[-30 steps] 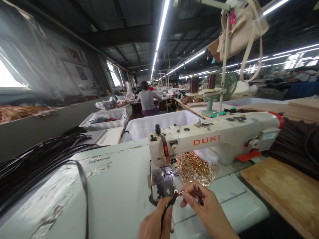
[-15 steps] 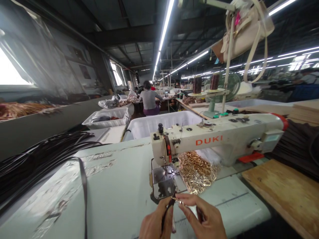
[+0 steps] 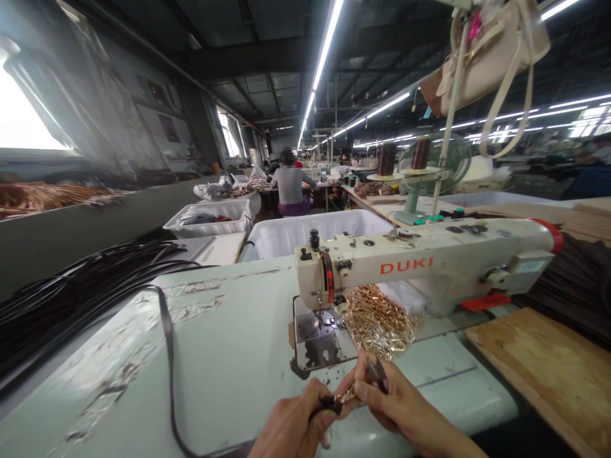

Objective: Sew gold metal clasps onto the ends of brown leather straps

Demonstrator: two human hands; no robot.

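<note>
My left hand [image 3: 298, 420] is closed on the end of a dark strap [image 3: 168, 350], which runs left across the table and bends up to a bundle. A gold snap hook [image 3: 349, 393] sits at the strap's end, pinched by the fingers of my right hand [image 3: 389, 397]. That hand also keeps a pair of thread snips [image 3: 377, 375] tucked in it, pointed blades up. Both hands are close together at the table's front edge, just before the sewing machine's needle plate [image 3: 322, 346]. Beyond them is a heap of gold hooks [image 3: 382, 321], under the machine arm.
The sewing machine [image 3: 420, 264] spans the right half. A bundle of dark straps [image 3: 86, 292] lies at left, a wooden board [image 3: 539, 362] at right. White bins [image 3: 315, 232] stand behind the table. Farther back sits a person [image 3: 289, 187]. A bag [image 3: 496, 63] hangs above.
My right hand has turned, and the snips now point up in it. Both hands have shifted slightly to the right with the hook and strap. The strap's loose length on the table has moved.
</note>
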